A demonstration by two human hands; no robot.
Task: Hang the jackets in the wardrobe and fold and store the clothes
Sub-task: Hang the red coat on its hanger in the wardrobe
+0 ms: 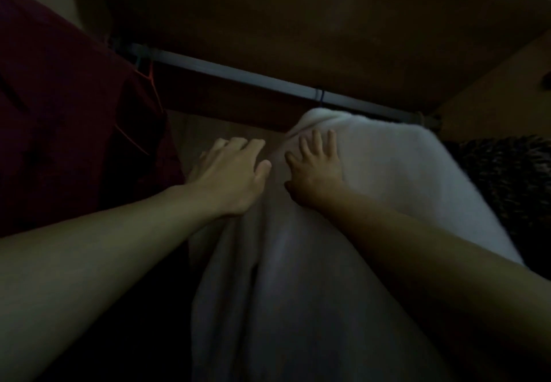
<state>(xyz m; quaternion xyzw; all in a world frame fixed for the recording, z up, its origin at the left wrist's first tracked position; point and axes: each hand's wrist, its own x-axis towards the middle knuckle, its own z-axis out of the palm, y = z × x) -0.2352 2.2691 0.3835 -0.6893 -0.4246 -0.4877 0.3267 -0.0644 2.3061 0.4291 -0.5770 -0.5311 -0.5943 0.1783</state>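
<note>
Dim wardrobe interior, brown wood panel overhead, grey metal hanging rail (238, 75) running diagonally under it. My left hand (235, 175) sits at the left edge of the pale fleecy jacket (387, 172), fingers curled loosely, thumb out; I can't tell whether it pinches any cloth, looks more like resting than gripping. My right hand (316, 166) lies flat with fingers spread on the jacket's left shoulder, pressing, not clamped on anything. Hands near each other but not touching. The jacket hangs from the rail on a dark hanger hook (320, 96), right of centre, its body draping down toward me between my forearms. Step in hand, as I read it: settle and smooth it on the hanger. Doing it well: keep the right palm flat to steady the shoulder, draw the front edge straight with the left, check both shoulders sit even, don't tug down hard or the hook could skip off. Fabric looks soft, thick, off-white; long vertical folds in the lower part, shoulder rounded and full. Further out: dark maroon garment (59, 113) on a thin orange hanger (149, 83) at left, black-and-white speckled knit garment (507, 172) just beside the jacket at right.
</note>
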